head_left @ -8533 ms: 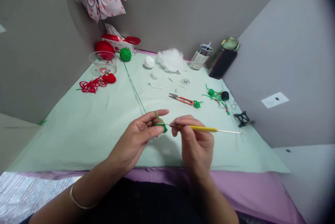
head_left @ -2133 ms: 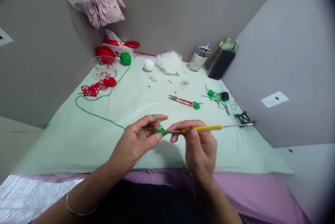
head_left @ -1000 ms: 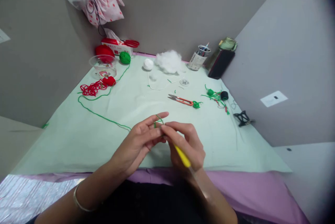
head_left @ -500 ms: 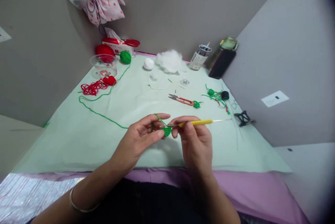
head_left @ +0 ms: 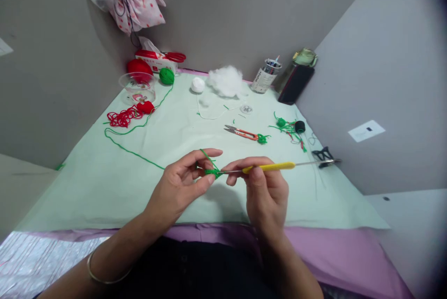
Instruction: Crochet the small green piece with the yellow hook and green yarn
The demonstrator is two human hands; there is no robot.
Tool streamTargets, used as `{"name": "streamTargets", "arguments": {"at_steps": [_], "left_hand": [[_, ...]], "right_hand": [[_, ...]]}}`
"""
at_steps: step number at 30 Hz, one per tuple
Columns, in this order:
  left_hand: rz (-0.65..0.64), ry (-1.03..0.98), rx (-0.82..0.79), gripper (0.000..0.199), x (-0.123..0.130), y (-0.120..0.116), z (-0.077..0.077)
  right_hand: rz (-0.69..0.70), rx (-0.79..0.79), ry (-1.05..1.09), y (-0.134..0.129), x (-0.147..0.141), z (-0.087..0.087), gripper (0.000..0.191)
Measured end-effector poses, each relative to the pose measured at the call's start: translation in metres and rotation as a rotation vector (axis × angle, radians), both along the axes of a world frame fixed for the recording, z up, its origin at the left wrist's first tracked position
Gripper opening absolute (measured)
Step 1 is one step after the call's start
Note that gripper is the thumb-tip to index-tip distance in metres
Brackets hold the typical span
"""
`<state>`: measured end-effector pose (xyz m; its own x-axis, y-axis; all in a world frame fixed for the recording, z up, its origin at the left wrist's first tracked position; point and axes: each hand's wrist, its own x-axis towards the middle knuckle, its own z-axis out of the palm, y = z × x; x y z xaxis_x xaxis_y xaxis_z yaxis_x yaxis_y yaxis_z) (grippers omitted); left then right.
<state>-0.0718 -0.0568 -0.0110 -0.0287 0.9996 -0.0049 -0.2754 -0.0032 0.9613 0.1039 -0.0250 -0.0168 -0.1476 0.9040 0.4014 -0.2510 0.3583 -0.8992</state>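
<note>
Between thumb and fingers, my left hand point(head_left: 179, 182) pinches a small green crocheted piece point(head_left: 212, 173). Green yarn point(head_left: 134, 151) loops over its raised index finger and trails left across the table to a green ball point(head_left: 166, 76). My right hand point(head_left: 264, 187) is closed on the yellow handle of a crochet hook point(head_left: 272, 167). The hook's thin metal tip points left and meets the right edge of the green piece. Beyond the hands lie orange-handled thread snips point(head_left: 244, 133), touching a small green knotted piece point(head_left: 262, 139).
White stuffing point(head_left: 226, 81) and a white yarn ball point(head_left: 198, 85) sit at the back. Red yarn point(head_left: 122, 117) and a clear plastic cup point(head_left: 138, 87) stand left. At right are yarn scraps point(head_left: 288, 126), a pen can point(head_left: 266, 76), a phone point(head_left: 296, 84) and a black stand point(head_left: 324, 157).
My right hand has moved slightly right with the hook, and my left hand slightly left. The green piece has tilted and looks flatter, with less of the hook's tip showing over it.
</note>
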Motion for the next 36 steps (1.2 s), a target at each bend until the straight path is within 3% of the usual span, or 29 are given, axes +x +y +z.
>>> {"name": "streamTargets", "arguments": {"at_steps": [5, 10, 13, 16, 19, 22, 25, 28, 33, 36], "left_hand": [[0.022, 0.048, 0.035, 0.034, 0.001, 0.0, 0.002], [0.086, 0.09, 0.02, 0.033, 0.006, -0.001, 0.008], [0.093, -0.046, -0.002, 0.042, 0.009, -0.001, 0.007], [-0.021, -0.3, -0.123, 0.051, 0.01, 0.0, 0.003], [-0.101, -0.448, -0.256, 0.045, 0.007, 0.002, 0.004], [-0.066, -0.469, -0.233, 0.038, 0.006, 0.003, 0.008], [-0.078, -0.418, -0.18, 0.036, 0.009, 0.003, 0.008], [-0.057, -0.339, -0.122, 0.039, 0.014, 0.002, 0.004], [-0.021, -0.404, -0.146, 0.042, 0.016, 0.001, 0.0], [-0.126, -0.539, -0.268, 0.039, 0.012, 0.004, 0.001]], "right_hand": [[-0.074, 0.085, -0.09, -0.003, -0.002, 0.0, 0.021], [-0.172, 0.408, -0.249, -0.008, -0.003, -0.007, 0.029], [-0.211, 0.55, -0.434, -0.009, -0.002, -0.015, 0.033], [-0.295, 0.65, -0.578, -0.009, 0.0, -0.02, 0.047], [-0.285, 0.569, -0.405, -0.006, 0.0, -0.015, 0.036], [-0.207, 0.331, -0.154, -0.002, -0.003, -0.004, 0.026], [-0.111, 0.242, -0.089, 0.001, -0.006, 0.003, 0.021], [-0.119, 0.298, -0.167, 0.0, -0.009, -0.001, 0.022], [-0.318, 0.626, -0.453, -0.007, -0.007, -0.016, 0.041], [-0.309, 0.562, -0.376, -0.006, -0.003, -0.013, 0.036]]}}
